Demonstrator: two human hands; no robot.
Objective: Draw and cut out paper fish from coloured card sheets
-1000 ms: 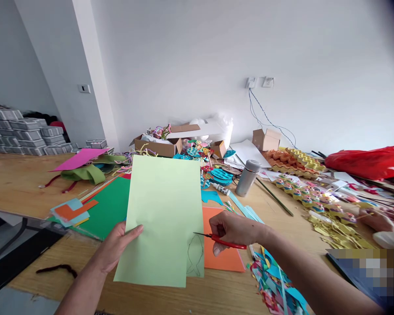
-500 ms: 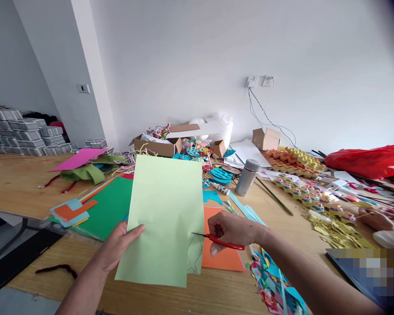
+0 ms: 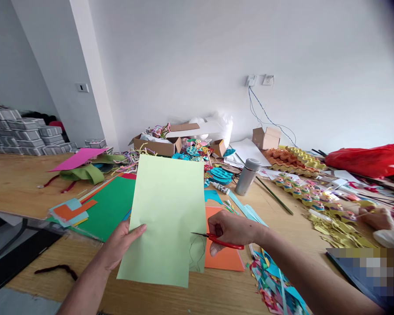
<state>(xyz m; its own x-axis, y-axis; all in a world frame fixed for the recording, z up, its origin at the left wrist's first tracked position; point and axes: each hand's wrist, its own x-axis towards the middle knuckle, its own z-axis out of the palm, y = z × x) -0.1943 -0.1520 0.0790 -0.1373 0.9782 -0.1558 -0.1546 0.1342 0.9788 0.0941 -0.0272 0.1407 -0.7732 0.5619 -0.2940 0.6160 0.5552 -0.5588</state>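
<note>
My left hand (image 3: pixel 127 241) pinches the left edge of a pale green sheet of paper (image 3: pixel 166 205), thumb on the front and fingers behind. The sheet stands upright above the table. Its lower right part is cut through from below and sits a little back, with a pencil outline drawn on it. My right hand (image 3: pixel 230 232) is closed on red-handled scissors (image 3: pixel 225 242). The scissors point left, their blades at the top of the cut in the paper. An orange sheet (image 3: pixel 221 258) lies behind and below the right hand.
A green sheet (image 3: pixel 111 205) lies at left. Paper scraps (image 3: pixel 272 284) cover the table at lower right. A steel flask (image 3: pixel 248 177) stands behind, beside a green stick (image 3: pixel 276 197). Painted egg-carton cups (image 3: pixel 310 197) and another person's hand (image 3: pixel 376 217) are at right.
The pale green sheet has shifted slightly to the right against the scissors. My right hand and the scissors have hardly moved.
</note>
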